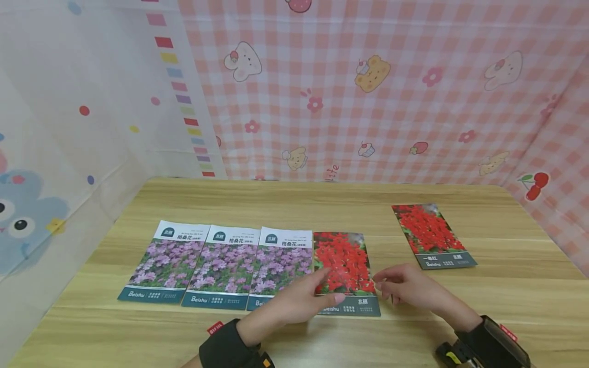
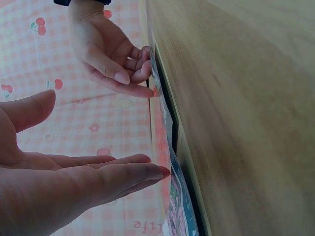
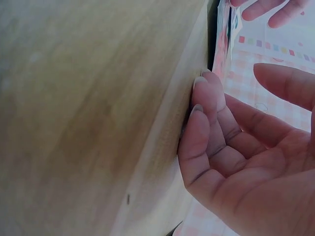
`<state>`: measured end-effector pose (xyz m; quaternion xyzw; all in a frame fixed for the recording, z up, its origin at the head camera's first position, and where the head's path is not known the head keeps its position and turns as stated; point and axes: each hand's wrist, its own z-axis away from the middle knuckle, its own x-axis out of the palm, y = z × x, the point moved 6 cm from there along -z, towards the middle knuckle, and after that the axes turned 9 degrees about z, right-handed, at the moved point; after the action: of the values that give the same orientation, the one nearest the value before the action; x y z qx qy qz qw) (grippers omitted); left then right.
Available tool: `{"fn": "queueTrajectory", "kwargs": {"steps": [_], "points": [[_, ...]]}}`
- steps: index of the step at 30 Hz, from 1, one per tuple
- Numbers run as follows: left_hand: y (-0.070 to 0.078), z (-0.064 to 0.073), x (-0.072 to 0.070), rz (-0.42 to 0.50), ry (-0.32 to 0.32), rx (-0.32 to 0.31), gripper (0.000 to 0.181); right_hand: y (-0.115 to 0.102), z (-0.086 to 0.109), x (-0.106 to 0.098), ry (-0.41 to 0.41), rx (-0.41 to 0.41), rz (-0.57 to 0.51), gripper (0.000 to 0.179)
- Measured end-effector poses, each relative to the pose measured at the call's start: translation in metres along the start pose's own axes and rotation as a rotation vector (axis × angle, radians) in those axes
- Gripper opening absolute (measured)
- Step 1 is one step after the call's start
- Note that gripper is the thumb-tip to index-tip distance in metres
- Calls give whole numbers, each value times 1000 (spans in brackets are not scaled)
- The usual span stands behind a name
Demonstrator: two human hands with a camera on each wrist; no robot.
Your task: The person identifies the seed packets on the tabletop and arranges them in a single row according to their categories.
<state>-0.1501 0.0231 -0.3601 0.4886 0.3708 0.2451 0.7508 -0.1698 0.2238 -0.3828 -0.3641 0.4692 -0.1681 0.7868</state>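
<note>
In the head view, the red packet [image 1: 345,260] lies on the table [image 1: 276,199] between 2 hands, its long axis running away from the person; the left hand [image 1: 301,300] overlaps its near left part, the right hand [image 1: 410,287] sits at its right edge. Count: 3 purple packets [image 1: 223,268], 2 red. In the left wrist view, left fingers are straight, thumb spread. In the right wrist view, right fingers curl loosely, thumb apart, pinching nothing

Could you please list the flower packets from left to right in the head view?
Left rectangular purple-flower packet with white top and teal base, middle purple-flower packet, right purple-flower packet, near rectangular red-flower packet with dark grey base, far red-flower packet.
</note>
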Motion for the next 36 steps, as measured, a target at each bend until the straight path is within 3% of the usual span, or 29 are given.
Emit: {"fn": "queueTrajectory", "kwargs": {"steps": [11,20,30,36], "points": [[-1,1,3,9,-19,-17,68,0,1,1,-5,16,1,34],[7,-1,9,6,-60,97,57,5,3,-2,-7,-8,-55,33],[17,-5,20,-140,-99,158,51,9,13,-23,133,22,-10,31],[23,-6,24,-147,-120,174,48,12,24,-47,264,8,54,31]]}}
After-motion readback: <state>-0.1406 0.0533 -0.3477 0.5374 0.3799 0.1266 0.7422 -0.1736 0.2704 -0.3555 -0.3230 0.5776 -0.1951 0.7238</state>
